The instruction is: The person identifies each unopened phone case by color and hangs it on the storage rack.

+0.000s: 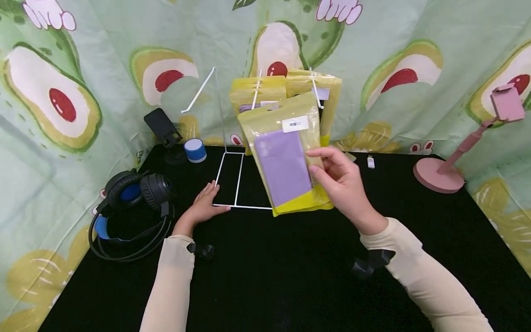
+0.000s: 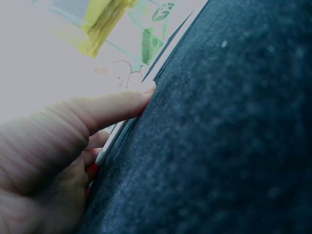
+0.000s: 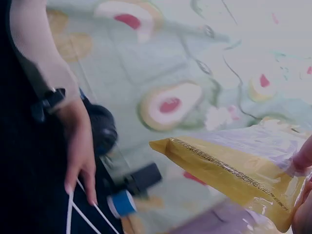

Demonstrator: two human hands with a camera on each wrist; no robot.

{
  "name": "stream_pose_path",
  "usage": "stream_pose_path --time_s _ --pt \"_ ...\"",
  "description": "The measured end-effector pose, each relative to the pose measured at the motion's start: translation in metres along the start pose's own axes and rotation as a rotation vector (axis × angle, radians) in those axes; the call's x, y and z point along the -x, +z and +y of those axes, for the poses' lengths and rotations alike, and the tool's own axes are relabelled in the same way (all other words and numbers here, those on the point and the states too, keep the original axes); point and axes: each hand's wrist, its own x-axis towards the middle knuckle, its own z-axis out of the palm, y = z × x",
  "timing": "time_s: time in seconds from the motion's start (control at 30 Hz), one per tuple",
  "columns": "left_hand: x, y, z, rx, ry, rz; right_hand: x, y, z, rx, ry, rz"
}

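In the head view my right hand pinches the right edge of a yellow-and-clear pouch between thumb and fingers. Inside it shows a purple phone case, and a white label sits near its top. The pouch is in front of the rack's hooks, tilted slightly. My left hand rests at the front left corner of a white wire rack, fingers stretched out, its thumb against the bar in the left wrist view. Similar pouches hang on the rack's middle and right hooks; the left hook is bare.
Black headphones lie left of my left hand. Behind them stand a black phone stand and a blue-and-white round box. To the right are a small white USB stick and a pink phone stand. An avocado-print curtain surrounds the black table.
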Motion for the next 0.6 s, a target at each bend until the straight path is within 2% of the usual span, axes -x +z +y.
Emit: stream_pose_path --time_s 0.1,0.2,0.43,0.6 --pt "0.001 -0.001 -0.001 0.007 0.028 0.007 -0.008 0.020 0.008 -0.020 0.028 -0.063" --pt "0.002 0.000 -0.001 0.015 0.041 0.011 -0.011 0.033 0.017 -0.056 0.082 -0.084" --pt "0.002 0.001 0.000 0.017 0.034 0.008 -0.009 0.039 0.041 -0.074 0.197 -0.040" --pt "0.001 -0.002 0.001 0.011 0.011 -0.001 -0.019 0.040 0.057 -0.032 0.212 0.026"
